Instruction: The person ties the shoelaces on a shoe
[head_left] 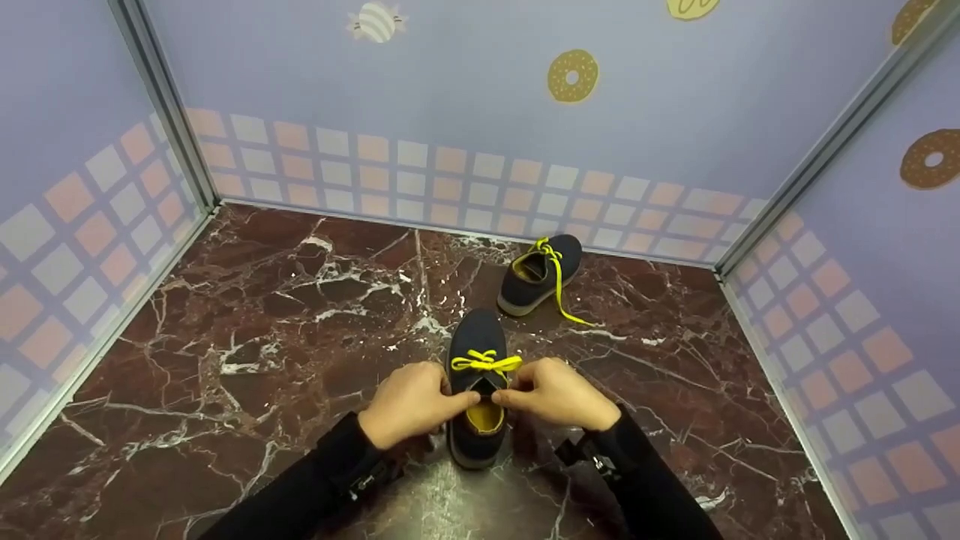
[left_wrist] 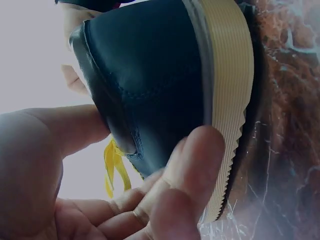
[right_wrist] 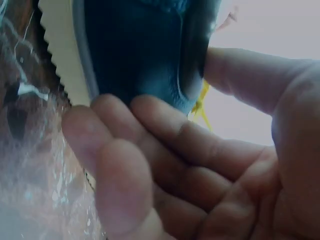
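A dark sneaker [head_left: 478, 331] with a tied yellow lace bow [head_left: 486, 363] stands sole-down on the floor, toe pointing away from me. My left hand [head_left: 411, 403] holds its left side, the thumb at the collar and the fingers [left_wrist: 192, 162] along the outer wall. On the opposite side my right hand [head_left: 561, 395] grips the shoe in the same way, with its thumb [right_wrist: 240, 75] at the opening's edge. The yellowish lining [head_left: 485, 418] shows inside. Both wrist views show the pale ridged sole [left_wrist: 227, 65] beside the fingers.
Beyond the held shoe, a second dark sneaker [head_left: 568, 259] sits near the back wall, its yellow lace [head_left: 561, 296] trailing onto the floor. Brown marbled floor [head_left: 300, 337] with white veins lies around. Low patterned panels [head_left: 450, 97] enclose the back and both sides.
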